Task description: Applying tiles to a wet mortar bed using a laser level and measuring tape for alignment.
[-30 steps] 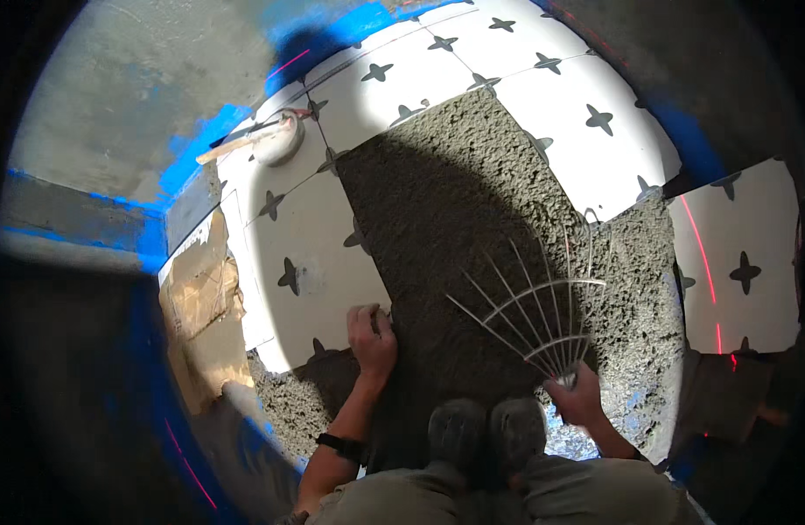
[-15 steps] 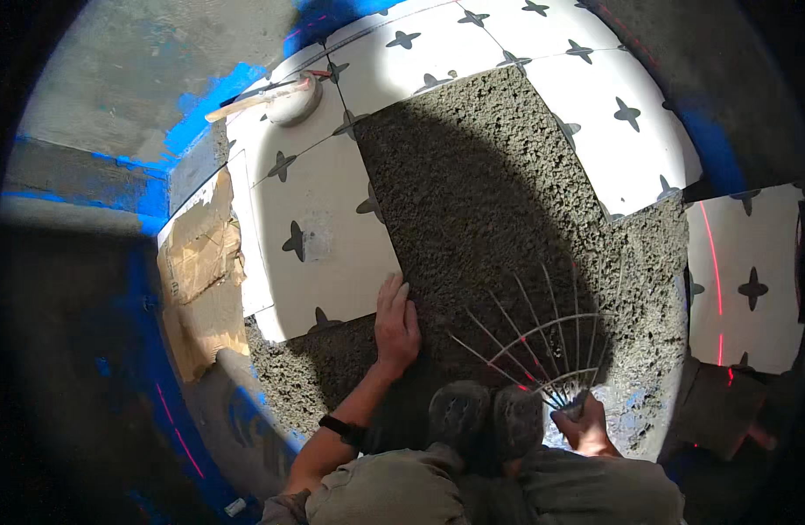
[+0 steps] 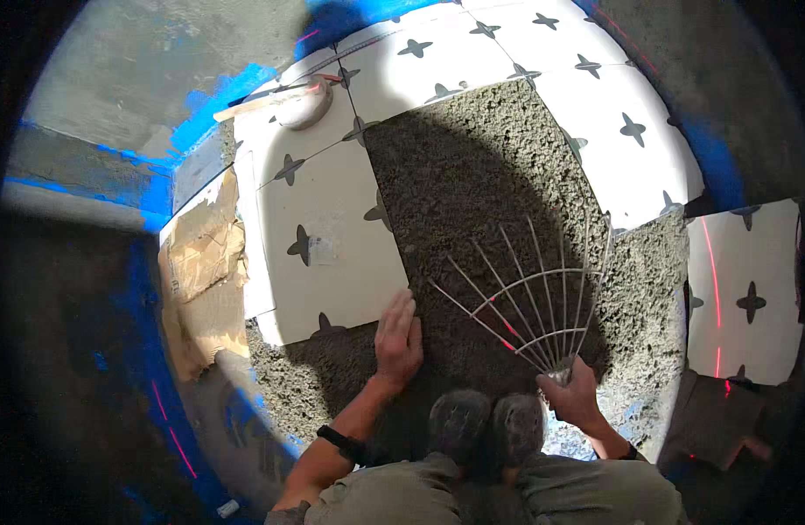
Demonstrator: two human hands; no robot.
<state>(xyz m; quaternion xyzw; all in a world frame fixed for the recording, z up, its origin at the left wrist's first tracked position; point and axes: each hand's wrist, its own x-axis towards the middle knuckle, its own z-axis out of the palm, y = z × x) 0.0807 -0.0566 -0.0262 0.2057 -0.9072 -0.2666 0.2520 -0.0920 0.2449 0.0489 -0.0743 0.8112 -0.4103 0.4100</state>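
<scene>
Right hand (image 3: 575, 394): fingers closed around the base of a metal fan rake (image 3: 542, 274), near side, right of centre. Rake tines spread toward the far left and far side, over the coarse grey mortar bed (image 3: 472, 184); cannot tell whether the tips touch it.

Left hand (image 3: 397, 346): fingers narrow, lying close together, back of hand up, nothing seen in the grasp. Fingertips at the near right corner of a white tile (image 3: 350, 280) with dark four-petal motifs; pressure cannot be judged.

Tile lies left of the open mortar, its near edge also bordered by mortar. More patterned tiles (image 3: 455, 52) run along the far side; a separate one (image 3: 726, 324) sits at the right, crossed by a red light line (image 3: 710, 262). Pale round-headed mallet (image 3: 304, 107) with wooden handle: on tiles, far left. Torn brown paper (image 3: 206, 289): left. Two shoes (image 3: 459, 429): near, between the hands.
</scene>
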